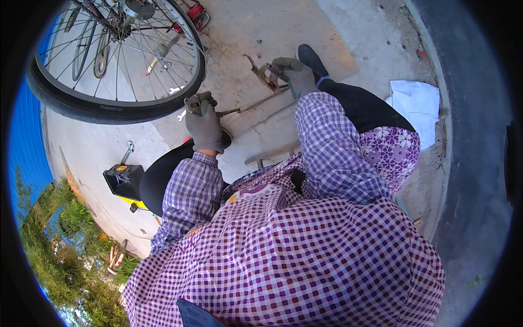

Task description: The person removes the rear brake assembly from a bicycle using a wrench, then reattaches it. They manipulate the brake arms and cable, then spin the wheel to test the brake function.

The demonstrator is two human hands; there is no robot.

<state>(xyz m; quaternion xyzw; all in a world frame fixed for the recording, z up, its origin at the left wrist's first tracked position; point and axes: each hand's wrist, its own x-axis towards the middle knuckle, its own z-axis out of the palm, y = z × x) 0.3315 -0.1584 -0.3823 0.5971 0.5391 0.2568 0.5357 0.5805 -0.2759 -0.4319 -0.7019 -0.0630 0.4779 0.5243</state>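
Both my hands wear grey gloves and reach out over a concrete floor. My left hand is closed around a small tool with a green grip, and a rusty metal tip pokes out to its right. My right hand grips a rusty bent metal bracket that rests on the ground. A thin metal rod runs along the floor between the two hands. My dark shoe is just beyond the right hand.
A bicycle wheel fills the upper left. Wrenches lie by it, another wrench near a black and yellow box. White crumpled sheet at right, wooden strip by my knee, red-handled pliers near bushes.
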